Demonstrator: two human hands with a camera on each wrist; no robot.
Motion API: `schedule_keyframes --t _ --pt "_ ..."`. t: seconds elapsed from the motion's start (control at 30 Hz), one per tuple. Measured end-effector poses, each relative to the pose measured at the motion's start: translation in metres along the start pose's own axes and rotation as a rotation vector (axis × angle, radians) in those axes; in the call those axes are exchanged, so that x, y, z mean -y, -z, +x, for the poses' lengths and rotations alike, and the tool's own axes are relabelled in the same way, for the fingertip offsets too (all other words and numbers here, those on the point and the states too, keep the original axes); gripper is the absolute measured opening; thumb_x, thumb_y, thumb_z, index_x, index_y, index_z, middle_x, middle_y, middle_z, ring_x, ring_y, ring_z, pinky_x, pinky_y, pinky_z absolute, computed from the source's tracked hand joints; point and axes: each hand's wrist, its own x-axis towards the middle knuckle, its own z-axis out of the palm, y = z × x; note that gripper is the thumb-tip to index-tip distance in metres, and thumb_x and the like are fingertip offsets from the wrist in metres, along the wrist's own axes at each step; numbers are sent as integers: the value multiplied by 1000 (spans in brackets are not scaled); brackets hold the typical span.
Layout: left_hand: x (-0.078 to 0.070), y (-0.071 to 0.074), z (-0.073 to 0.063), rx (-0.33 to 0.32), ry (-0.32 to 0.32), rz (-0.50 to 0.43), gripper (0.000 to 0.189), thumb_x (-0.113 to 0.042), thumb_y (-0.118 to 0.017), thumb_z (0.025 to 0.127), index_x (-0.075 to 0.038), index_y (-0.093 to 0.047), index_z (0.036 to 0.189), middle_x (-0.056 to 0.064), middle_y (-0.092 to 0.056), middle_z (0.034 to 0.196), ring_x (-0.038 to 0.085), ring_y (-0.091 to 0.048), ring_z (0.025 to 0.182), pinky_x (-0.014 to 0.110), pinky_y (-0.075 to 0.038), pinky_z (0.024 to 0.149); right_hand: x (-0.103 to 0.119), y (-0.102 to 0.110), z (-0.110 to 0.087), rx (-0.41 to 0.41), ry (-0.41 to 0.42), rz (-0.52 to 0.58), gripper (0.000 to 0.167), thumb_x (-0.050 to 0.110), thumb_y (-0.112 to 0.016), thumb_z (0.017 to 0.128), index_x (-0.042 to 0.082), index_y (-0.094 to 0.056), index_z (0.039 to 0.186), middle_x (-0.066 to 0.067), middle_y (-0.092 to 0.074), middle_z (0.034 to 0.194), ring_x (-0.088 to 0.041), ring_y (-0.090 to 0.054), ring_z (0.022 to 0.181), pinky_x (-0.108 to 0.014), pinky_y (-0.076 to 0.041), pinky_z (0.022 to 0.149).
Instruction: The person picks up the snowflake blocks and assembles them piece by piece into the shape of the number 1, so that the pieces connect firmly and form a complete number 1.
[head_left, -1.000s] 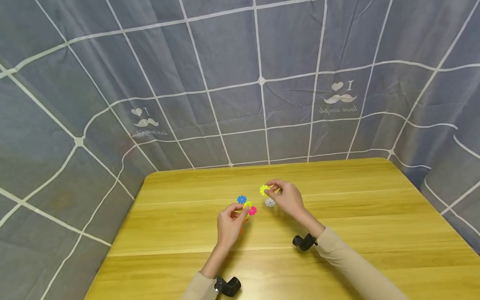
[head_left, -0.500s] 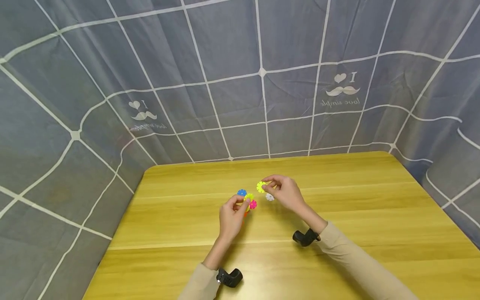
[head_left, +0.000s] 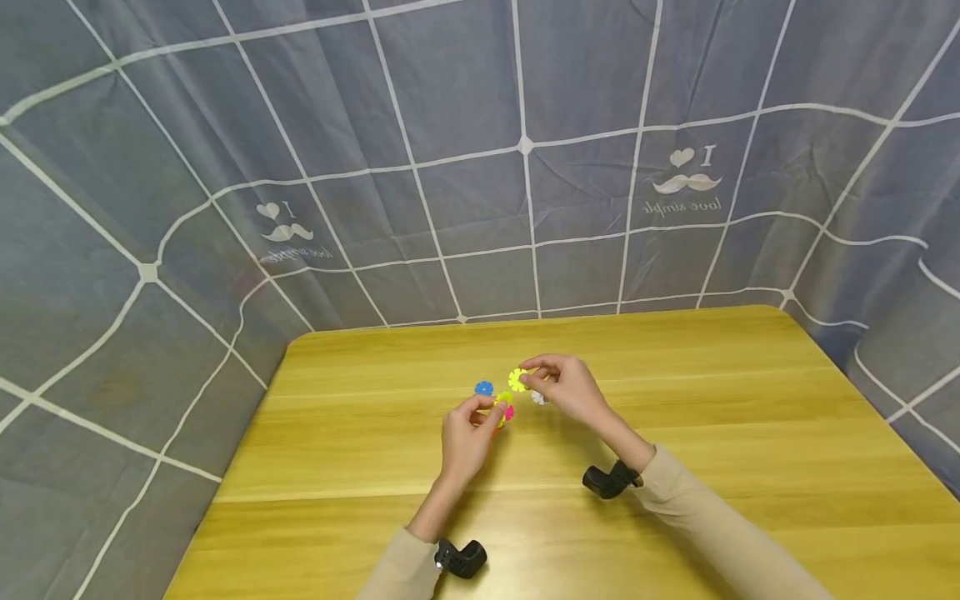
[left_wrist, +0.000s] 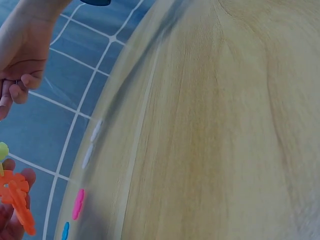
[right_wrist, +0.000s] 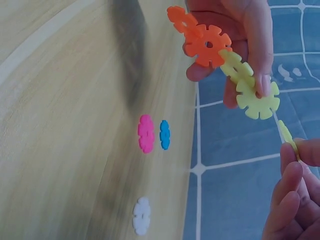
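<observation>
My left hand (head_left: 465, 437) pinches a joined chain of notched snowflake discs above the table. In the right wrist view the chain has orange discs (right_wrist: 209, 45) at one end and yellow discs (right_wrist: 258, 101) at the other, with the left thumb on the end yellow one. Between thumb and fingers, my right hand (head_left: 570, 390) holds a single yellow snowflake disc (head_left: 517, 380). It appears edge-on in the right wrist view, just apart from the chain. Below lie a pink disc (right_wrist: 146, 133), a blue disc (right_wrist: 165, 135) and a white disc (right_wrist: 142, 216).
A wooden table (head_left: 360, 467) lies under both hands. Grey curtains (head_left: 465, 208) with white lines hang behind it and at its sides. A black wrist camera (head_left: 461, 558) sits on the left wrist, another black camera (head_left: 609, 480) on the right.
The right hand has brought its yellow disc leftward, closer to the chain. My left hand has shifted slightly right with the chain. The head view has tilted a little.
</observation>
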Motion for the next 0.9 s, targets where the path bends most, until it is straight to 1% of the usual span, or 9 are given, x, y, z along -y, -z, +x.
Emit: schedule_keyframes --t 0.13,0.2,0.33,0.43,0.57,0.67,0.7,0.8,0.9 --pt "0 -1 -1 2 -6 -1 22 -24 -71 87 -3 -73 91 12 -72 78 4 -56 57 15 -42 42 2 0 -2 21 -21 12 21 18 -70 87 7 -72 105 -10 -73 79 -21 -55 52 -19 -34 43" --pt "0 -1 0 -2 2 -11 22 -24 -72 86 -3 -74 91 13 -71 78 4 -55 56 14 -41 41 2 0 -2 27 -21 14 21 17 -69 87 7 -72 105 -10 -73 79 -20 -56 52 -19 -35 44" --pt "0 -1 0 -9 10 -30 22 -24 -73 85 -3 -74 91 15 -69 73 6 -52 51 14 -38 38 3 -1 -2 36 -20 14 21 17 -69 87 6 -72 105 -14 -73 80 -12 -54 50 -20 -37 44" --pt "0 -2 0 -10 13 -38 19 -22 -74 85 -3 -75 90 15 -69 70 9 -54 50 15 -39 36 2 -1 -2 49 -28 19 21 16 -69 87 5 -72 104 -17 -72 82 -21 -60 54 -21 -41 46" --pt "-1 -2 0 -12 -2 -19 13 -17 -74 84 -5 -75 86 12 -70 70 10 -56 53 17 -41 39 2 -3 -3 64 -51 16 20 17 -69 87 6 -72 104 -17 -72 82 -35 -65 65 -23 -44 49" --pt "-1 -3 0 -13 -25 17 11 -16 -74 84 -5 -75 85 10 -71 71 5 -54 54 16 -40 43 2 -3 -3 72 -63 10 20 16 -69 87 6 -73 103 -15 -72 80 -31 -65 64 -23 -45 50" --pt "-2 -3 -1 -14 -35 35 11 -16 -73 84 -6 -75 84 9 -70 70 4 -53 53 15 -39 43 3 -3 -2 75 -64 7 20 15 -69 87 5 -73 103 -14 -72 79 -28 -64 62 -23 -46 50" --pt "-3 -4 -2 -17 -74 91 11 -18 -73 85 -8 -74 83 7 -71 71 3 -55 54 15 -41 45 4 -1 -1 93 -69 15 18 13 -69 86 3 -73 101 -13 -71 78 -19 -62 59 -22 -47 51" --pt "-5 -5 -3 -30 -121 153 11 -21 -71 86 -11 -73 81 3 -73 73 6 -63 58 15 -45 49 6 3 1 122 -73 30 18 11 -69 85 1 -73 99 -16 -71 78 -21 -63 61 -26 -51 54"
